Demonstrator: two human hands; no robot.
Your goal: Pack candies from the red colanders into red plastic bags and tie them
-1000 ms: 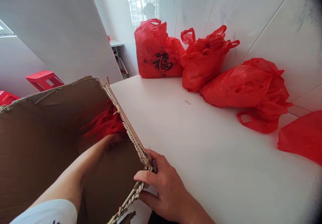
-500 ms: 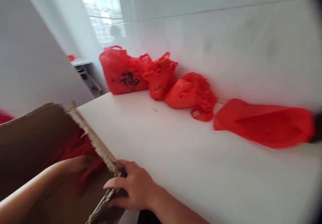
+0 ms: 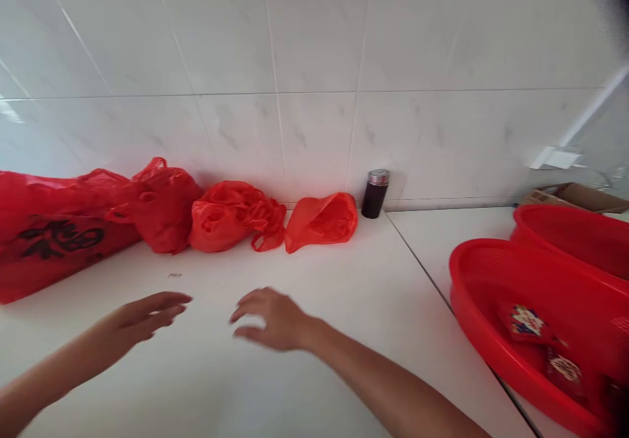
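Observation:
Both of my hands hover over the white table (image 3: 314, 274), a short gap between them. My left hand (image 3: 147, 317) is empty, its fingers stretched out and slightly bent. Nothing is in my right hand (image 3: 275, 318) either, and its thumb stands apart from the fingers. Beyond them, along the wall, lie a large red bag with black lettering (image 3: 44, 254), a tied red plastic bag (image 3: 164, 208), a crumpled red plastic bag (image 3: 226, 218) and a flatter red plastic bag (image 3: 322, 223) whose mouth gapes to the right.
A dark flask (image 3: 375, 194) with a silver lid stands by the tiled wall (image 3: 314, 51). At the right are a red plastic basin (image 3: 472, 294) with small packets (image 3: 528, 321) inside, a second red basin (image 3: 555, 218) and a cardboard box (image 3: 580, 195).
My view has swung to the right. The cardboard box I had my hands in and on is out of sight; my right hand has let go of its edge, and both hands are above the table.

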